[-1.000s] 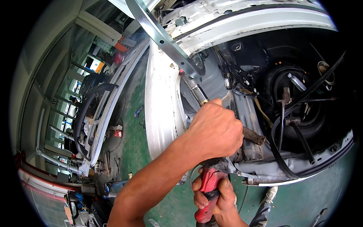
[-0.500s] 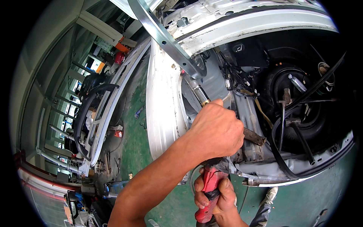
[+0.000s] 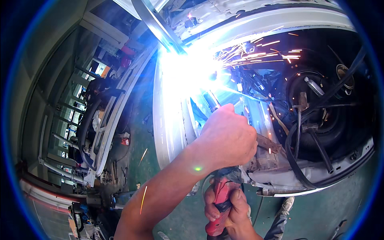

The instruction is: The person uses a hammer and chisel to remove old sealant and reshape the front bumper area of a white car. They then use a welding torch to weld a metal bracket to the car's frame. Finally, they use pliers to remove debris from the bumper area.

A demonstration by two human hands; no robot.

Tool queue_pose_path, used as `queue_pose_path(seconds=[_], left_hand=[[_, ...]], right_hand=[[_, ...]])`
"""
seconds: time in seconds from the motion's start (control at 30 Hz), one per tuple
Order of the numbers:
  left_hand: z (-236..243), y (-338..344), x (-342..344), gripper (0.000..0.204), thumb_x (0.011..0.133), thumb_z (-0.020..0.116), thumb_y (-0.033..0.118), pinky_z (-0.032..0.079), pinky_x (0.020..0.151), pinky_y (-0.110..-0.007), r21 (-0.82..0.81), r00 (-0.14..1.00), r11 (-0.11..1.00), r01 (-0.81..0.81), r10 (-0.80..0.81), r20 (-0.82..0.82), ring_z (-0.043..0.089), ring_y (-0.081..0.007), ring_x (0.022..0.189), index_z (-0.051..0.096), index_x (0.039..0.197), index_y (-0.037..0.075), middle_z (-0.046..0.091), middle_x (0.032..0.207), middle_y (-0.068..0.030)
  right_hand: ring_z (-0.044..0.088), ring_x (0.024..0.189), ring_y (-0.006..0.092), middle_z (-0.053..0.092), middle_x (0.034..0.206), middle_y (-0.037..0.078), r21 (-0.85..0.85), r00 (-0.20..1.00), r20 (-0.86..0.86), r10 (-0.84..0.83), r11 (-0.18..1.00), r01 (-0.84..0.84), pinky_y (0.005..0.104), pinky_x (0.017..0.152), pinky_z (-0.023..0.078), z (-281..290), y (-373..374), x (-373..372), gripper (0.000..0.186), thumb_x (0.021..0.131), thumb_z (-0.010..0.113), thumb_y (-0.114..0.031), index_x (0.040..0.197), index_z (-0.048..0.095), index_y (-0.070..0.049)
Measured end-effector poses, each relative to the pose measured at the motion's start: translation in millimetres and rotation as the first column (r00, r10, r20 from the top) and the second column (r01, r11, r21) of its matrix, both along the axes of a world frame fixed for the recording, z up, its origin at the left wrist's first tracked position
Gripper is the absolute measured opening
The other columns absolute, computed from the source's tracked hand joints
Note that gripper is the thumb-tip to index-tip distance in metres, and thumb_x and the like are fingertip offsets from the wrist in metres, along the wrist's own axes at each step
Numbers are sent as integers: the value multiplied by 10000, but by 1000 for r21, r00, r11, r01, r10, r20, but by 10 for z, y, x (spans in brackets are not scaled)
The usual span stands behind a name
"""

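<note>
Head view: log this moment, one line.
left hand: around torch neck | right hand: gripping red handle | flare: at white car body | sparks: flying

A vehicle body workshop: stripped white car shell [image 3: 288, 21], welding sparks [image 3: 245, 60], green floor [image 3: 192, 212]

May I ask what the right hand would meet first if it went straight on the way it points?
Probably the left hand or its wrist: the right hand, closed around the red handle, points up that way in the picture, though depth between them is unclear.
</note>
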State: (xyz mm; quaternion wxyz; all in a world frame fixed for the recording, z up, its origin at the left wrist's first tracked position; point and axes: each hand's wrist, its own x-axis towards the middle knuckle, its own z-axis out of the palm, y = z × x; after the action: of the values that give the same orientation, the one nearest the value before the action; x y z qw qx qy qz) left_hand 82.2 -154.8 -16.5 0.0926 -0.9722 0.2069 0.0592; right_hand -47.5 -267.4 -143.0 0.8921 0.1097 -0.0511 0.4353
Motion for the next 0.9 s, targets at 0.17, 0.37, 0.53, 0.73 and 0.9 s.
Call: queue_pose_path(seconds=[0.17, 0.37, 0.53, 0.73, 0.9], left_hand=[[8, -13, 16, 376, 826, 669, 341, 432, 683, -430, -56, 999, 998, 25, -23, 40, 556, -323, 528, 674, 560, 75, 573, 525, -135], [-7, -50, -16, 370, 822, 668, 326, 439, 679, -420, -65, 999, 997, 48, -47, 4, 575, -317, 555, 655, 553, 73, 587, 539, -130], [-31, -59, -12, 345, 806, 684, 310, 444, 675, -406, -63, 998, 996, 58, -59, -20, 598, -292, 585, 639, 553, 78, 611, 556, -99], [-32, -41, -20, 328, 787, 709, 299, 446, 672, -391, -86, 998, 995, 59, -60, -7, 610, -270, 605, 637, 554, 80, 618, 559, -73], [-38, -36, -27, 326, 777, 716, 307, 447, 673, -396, -88, 998, 995, 53, -54, -10, 615, -270, 609, 641, 557, 77, 616, 558, -75]], right_hand=[[625, 692, 220, 598, 1281, 343, -61, 1000, 15, -1, 998, 2, 342, 600, 518, 14, -18, 23, 758, 964, 638, -519, 1419, 420, 48], [602, 609, 227, 601, 1272, 352, -173, 996, 92, -14, 984, 30, 369, 545, 513, -38, -69, -13, 773, 962, 632, -537, 1401, 429, 65], [617, 627, 236, 596, 1253, 376, -193, 995, 98, -4, 981, 23, 370, 555, 526, -50, -119, 5, 786, 955, 649, -527, 1379, 425, 96], [633, 663, 231, 603, 1240, 375, -219, 994, 112, 11, 976, 14, 360, 571, 534, -33, -137, 15, 808, 952, 649, -535, 1367, 417, 117], [643, 680, 228, 615, 1227, 364, -237, 993, 119, 20, 971, 9, 347, 580, 535, -16, -149, 23, 800, 947, 654, -542, 1339, 453, 126]])
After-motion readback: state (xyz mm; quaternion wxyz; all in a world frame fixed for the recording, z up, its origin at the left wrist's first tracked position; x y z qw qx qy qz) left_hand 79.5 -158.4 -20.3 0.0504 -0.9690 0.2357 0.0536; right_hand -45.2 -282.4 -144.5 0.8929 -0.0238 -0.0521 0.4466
